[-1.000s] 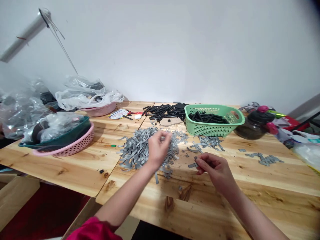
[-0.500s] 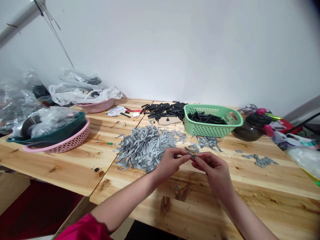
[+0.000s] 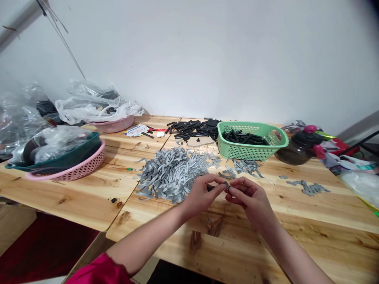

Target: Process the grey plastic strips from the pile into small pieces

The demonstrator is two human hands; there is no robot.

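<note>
We pinch a small grey strip (image 3: pixel 226 185) between the fingertips of our left hand (image 3: pixel 203 196) and right hand (image 3: pixel 248 198), both hands closed narrowly and meeting above the wooden table (image 3: pixel 299 211), just right of a heap of grey strips (image 3: pixel 170 175). Beyond our hands, scattered grey pieces (image 3: pixel 247 167) lie by a green plastic basket (image 3: pixel 251 152) holding black rods (image 3: pixel 244 137). More black rods (image 3: pixel 192 129) lie loose beside it. Further right sits a smaller cluster of grey pieces (image 3: pixel 310 188); well left, a pink basket (image 3: pixel 71 173) stands on the table.
</note>
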